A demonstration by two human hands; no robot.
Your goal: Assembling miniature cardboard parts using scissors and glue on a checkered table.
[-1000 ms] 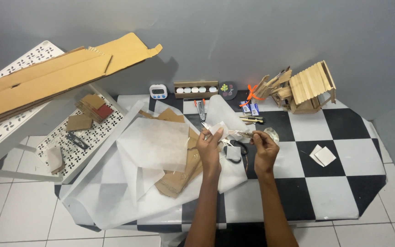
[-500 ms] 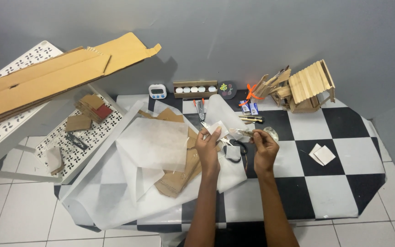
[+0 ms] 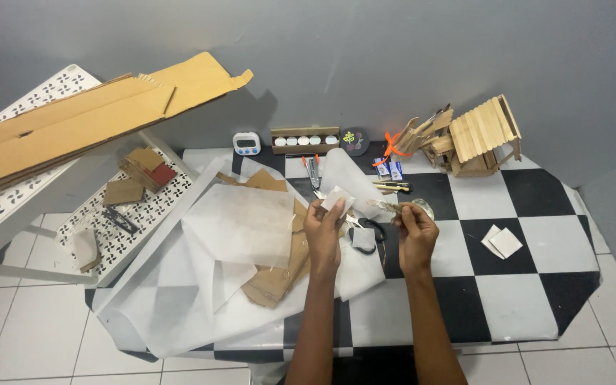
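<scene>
My left hand pinches a small white square of paper between thumb and fingers, over the black-and-white chequered mat. My right hand holds a thin wooden stick that points left toward the paper square. The two hands are a little apart. Just below and between them lie black-handled scissors and a small grey square piece. A small round shiny object lies just behind my right hand.
Large sheets of white paper over brown cardboard pieces cover the mat's left. At the back stand a small timer, a wooden tray of white pots and a stick-built house. Two white squares lie right. A long cardboard box rests on white perforated racks.
Both hands hold nearly the same place; the paper square in the left hand and the stick in the right have shifted only slightly.
</scene>
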